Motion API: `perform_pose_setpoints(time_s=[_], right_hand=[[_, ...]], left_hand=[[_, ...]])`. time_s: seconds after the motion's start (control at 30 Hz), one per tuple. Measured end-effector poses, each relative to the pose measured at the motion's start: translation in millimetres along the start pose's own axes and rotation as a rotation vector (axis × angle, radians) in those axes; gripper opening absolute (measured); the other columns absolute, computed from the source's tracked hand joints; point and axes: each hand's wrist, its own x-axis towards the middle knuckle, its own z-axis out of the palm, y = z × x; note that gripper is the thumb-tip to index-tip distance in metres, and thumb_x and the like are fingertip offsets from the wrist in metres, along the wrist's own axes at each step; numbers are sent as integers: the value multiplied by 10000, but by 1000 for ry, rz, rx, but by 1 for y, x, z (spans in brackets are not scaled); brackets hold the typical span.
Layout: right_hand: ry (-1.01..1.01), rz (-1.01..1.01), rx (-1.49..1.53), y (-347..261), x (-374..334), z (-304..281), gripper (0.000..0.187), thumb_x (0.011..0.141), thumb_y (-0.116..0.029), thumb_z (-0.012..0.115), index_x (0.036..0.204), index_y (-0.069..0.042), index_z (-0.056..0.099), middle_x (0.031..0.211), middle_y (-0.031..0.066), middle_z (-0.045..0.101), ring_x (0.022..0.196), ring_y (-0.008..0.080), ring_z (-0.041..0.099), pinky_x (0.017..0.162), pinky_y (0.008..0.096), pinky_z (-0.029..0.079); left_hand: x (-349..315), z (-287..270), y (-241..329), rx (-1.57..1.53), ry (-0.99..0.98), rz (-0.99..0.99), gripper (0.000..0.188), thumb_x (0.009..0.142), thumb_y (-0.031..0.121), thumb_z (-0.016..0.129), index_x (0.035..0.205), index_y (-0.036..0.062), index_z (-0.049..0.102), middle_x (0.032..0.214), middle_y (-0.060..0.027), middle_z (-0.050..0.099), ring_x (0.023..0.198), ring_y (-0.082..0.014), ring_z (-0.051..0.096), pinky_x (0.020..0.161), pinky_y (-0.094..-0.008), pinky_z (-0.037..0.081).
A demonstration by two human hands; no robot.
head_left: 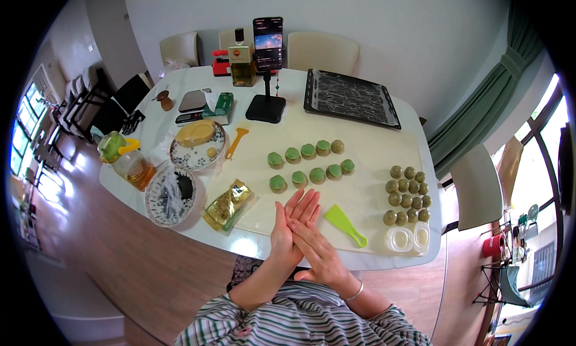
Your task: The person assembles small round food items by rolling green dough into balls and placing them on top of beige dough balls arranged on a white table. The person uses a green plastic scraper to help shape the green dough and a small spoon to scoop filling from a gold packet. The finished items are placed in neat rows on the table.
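My left hand [282,237] is palm up at the table's front edge, its fingers stretched out and pointing away from me. Across its palm lies my right hand [320,256], flat and with straight fingers; a bracelet is on that wrist. Whatever may be between the palms is hidden. Just beyond are two rows of small balls, most topped with green dough pieces [317,175]. At the far row's right end, one brown ball [338,146] has no green on it. A lime-green scraper [344,225] lies to the right of my hands, and a gold packet [229,205] to their left.
Several brown balls [406,200] sit at right, behind clear containers [399,239]. Farther back are a black tray [353,98], a phone [268,43] on a stand and a bottle [242,61]. Two patterned bowls [157,208] and a jug [133,166] stand left.
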Motion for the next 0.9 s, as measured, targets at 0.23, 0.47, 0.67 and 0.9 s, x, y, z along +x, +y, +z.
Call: perform_pose_setpoints(time_s=[0.23,0.47,0.67,0.9], right_hand=[[110,-4,16,1,-12,23,1019,865,-711,511,1467,94,347,1537,323,316,1462,451,289,1192,566,219],[-91,-40,-105,-1,-7,11,1056,854,-770,445,1472,82,367,1535,303,341,1455,444,310,1186,582,208],[-73,-19,-88,5,-4,0,1005,859,-742,454,1433,83,438,1521,266,386,1441,405,354,1189,527,257],[-79,-78,18,-10,-7,3,1010,864,-734,467,1428,102,422,1493,273,415,1392,429,411,1160,513,320]], left_hand=[[1,5,-3,21,81,49,634,1071,515,264,1462,32,389,1514,-160,440,1436,-317,380,1220,-479,284],[2,-8,3,10,-49,-6,747,1030,623,264,1512,60,355,1559,-149,389,1465,-318,330,1216,-482,249],[-8,7,12,-64,-138,-53,762,1019,636,248,1530,79,344,1587,-167,342,1493,-316,268,1230,-476,195],[1,-1,10,61,-157,40,769,1014,642,241,1541,87,323,1610,-173,297,1511,-307,230,1232,-493,164]])
